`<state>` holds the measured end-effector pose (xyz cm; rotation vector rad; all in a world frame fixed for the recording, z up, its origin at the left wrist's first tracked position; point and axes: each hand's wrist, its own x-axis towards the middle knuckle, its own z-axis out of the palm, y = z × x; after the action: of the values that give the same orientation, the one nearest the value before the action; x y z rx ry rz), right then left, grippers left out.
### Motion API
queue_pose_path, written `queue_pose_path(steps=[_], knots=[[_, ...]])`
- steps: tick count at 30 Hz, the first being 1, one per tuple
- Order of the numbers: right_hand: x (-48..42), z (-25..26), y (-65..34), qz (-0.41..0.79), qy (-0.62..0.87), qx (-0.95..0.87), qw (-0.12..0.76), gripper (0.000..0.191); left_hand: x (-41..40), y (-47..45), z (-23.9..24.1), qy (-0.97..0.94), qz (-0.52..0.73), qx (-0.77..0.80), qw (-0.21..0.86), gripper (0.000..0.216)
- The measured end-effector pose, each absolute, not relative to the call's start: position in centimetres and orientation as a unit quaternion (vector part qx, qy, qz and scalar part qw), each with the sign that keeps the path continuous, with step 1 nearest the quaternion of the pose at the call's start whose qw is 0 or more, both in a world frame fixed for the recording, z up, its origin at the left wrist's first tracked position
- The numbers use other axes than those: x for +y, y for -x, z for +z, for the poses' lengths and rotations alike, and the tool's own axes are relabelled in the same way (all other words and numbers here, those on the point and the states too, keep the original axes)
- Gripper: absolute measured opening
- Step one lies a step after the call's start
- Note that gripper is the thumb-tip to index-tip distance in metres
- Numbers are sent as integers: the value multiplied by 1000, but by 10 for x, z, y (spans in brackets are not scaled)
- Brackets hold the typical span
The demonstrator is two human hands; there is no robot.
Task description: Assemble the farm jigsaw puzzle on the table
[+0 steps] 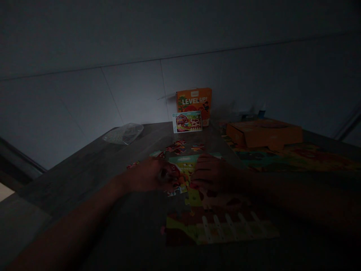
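Note:
A partly joined jigsaw puzzle [234,226] with a white fence and a spotted cow lies on the dark table. At its upper left edge, my left hand [153,175] has its fingers curled against a puzzle piece [174,170] with red on it. My right hand [213,173] rests over the upper part of the puzzle, fingers bent and close together on its pieces. Both hands partly cover the pieces under them, and the dim light blurs the fingertips. Several loose puzzle pieces [176,146] lie just beyond the hands.
A picture card [187,122] leans against an upright orange box [208,98] near the wall. To the left lies a clear plastic bag [124,134]. On the right, an orange box [265,133] sits on a colourful printed sheet [310,158]. The grey table [84,177] meets a white wall.

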<state>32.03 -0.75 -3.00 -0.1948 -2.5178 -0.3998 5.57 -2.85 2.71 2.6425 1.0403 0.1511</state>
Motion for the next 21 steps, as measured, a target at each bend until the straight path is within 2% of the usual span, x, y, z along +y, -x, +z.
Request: queue_pose_path(steps=[5,15,21], knots=[[-4,-35,-322,-130,65,-948,282,22,-33,-59,28,-936,41,327,124,31],[-1,-36,-324,-104,58,-955,273,21,-32,-61,23,-938,48,305,155,22],[-3,-35,-323,-103,64,-955,271,24,-32,-62,23,-938,52,306,154,26]])
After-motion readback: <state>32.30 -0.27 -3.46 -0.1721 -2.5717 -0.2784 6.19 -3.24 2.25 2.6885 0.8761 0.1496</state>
